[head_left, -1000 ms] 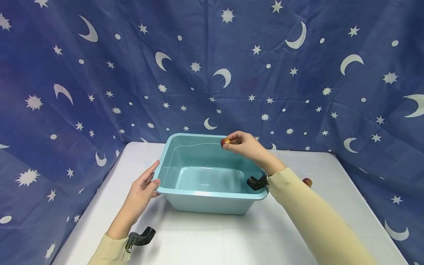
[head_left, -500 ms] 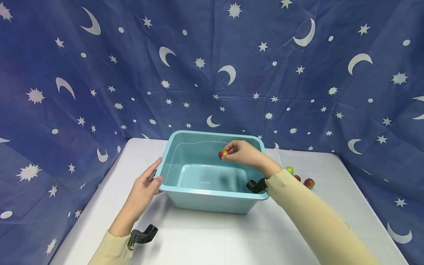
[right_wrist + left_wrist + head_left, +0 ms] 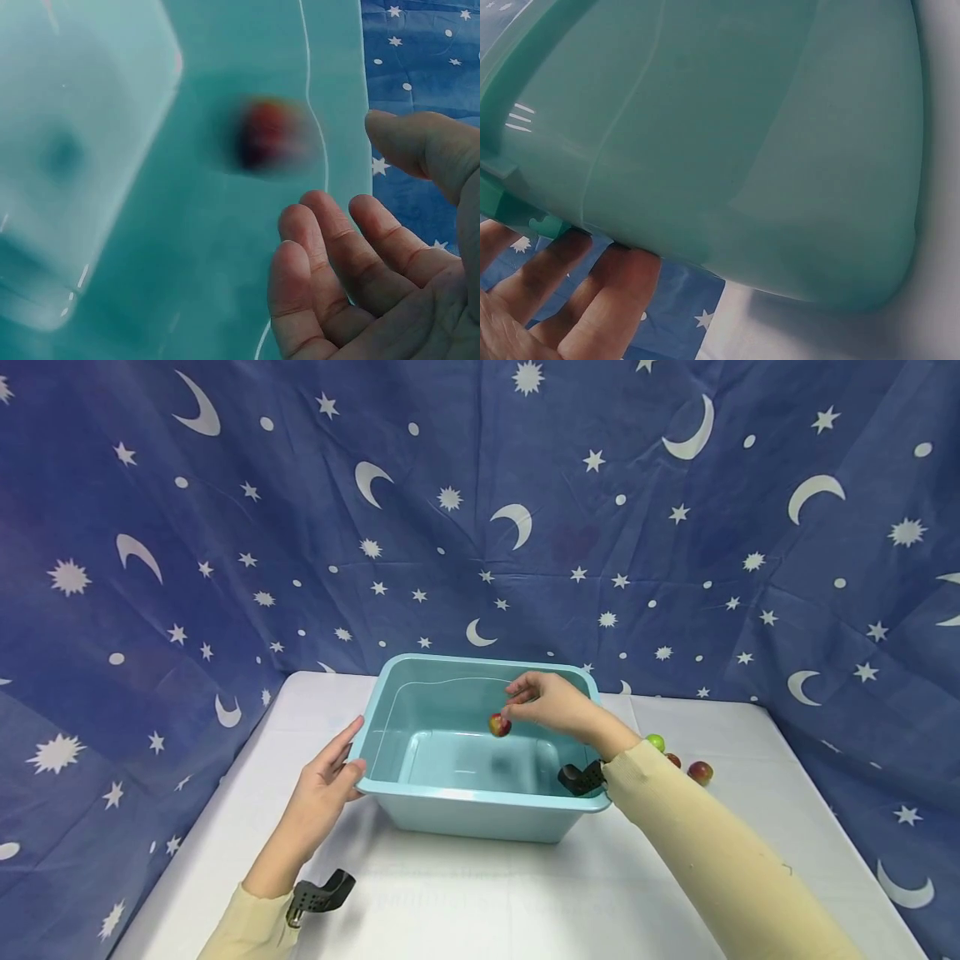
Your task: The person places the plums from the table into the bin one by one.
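A light-blue plastic basin [image 3: 480, 823] stands on the table, its inside facing up. At its left end my left hand [image 3: 321, 789] holds the rim, thumb on the upper side; the left wrist view shows its fingers [image 3: 622, 289] up against the outer wall under the rim. My right hand [image 3: 553, 703] is over the right part of the basin with thumb and fingers spread apart. Just off its fingertips a small round red-and-yellow fruit, like a plum [image 3: 498, 725], is in mid-air inside the basin; in the right wrist view this plum [image 3: 270, 135] is blurred by motion.
Right of the basin, partly behind the right sleeve [image 3: 697, 827], lie a green fruit [image 3: 656, 742] and two red ones, the outer red fruit [image 3: 701, 772] farthest right. A white cloth covers the table [image 3: 465, 902]. Behind hangs a blue curtain [image 3: 420, 527] with moons and stars.
My right hand moved down into the basin's opening with the plum, then let go of it; the plum has dropped slightly below the fingers. My left hand stays at the rim.
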Demonstrator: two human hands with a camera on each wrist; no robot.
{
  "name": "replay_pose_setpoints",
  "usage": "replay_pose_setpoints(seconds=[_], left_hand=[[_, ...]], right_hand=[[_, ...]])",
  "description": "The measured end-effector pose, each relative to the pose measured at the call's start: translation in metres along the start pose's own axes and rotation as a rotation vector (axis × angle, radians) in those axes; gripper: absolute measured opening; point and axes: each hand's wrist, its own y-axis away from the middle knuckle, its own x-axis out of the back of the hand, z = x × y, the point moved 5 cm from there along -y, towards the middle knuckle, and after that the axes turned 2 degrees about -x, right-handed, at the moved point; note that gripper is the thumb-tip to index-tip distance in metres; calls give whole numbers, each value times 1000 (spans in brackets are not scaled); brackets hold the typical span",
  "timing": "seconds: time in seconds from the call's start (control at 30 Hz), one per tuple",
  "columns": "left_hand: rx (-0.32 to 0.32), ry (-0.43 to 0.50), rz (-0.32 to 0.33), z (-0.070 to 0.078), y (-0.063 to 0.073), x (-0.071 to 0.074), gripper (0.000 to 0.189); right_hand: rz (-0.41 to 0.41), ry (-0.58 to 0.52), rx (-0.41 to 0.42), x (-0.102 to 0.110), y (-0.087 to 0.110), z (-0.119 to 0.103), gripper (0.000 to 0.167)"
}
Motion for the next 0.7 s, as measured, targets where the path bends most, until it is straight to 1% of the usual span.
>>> replay_pose_setpoints(seconds=[0.1,0.17,0.3,0.4,0.53,0.63,0.7], left_hand=[[-1,12,-4,1,0,-1,54],[-2,15,-6,1,0,-2,54],[-3,11,-7,0,1,-3,55],[-4,2,-5,0,1,-3,54],[-8,-12,-4,1,2,-3,54],[-12,-14,-6,2,2,-3,54],[-14,-12,-7,2,2,-3,54]], right_hand=[[37,-5,21,8,6,-3,39],[57,-26,40,15,12,-5,38],[90,-83,72,33,25,-9,47],[140,-115,79,49,38,-8,53],[238,-129,87,72,57,2,51],[303,-100,89,86,72,14,51],[341,-83,70,93,82,26,52]])
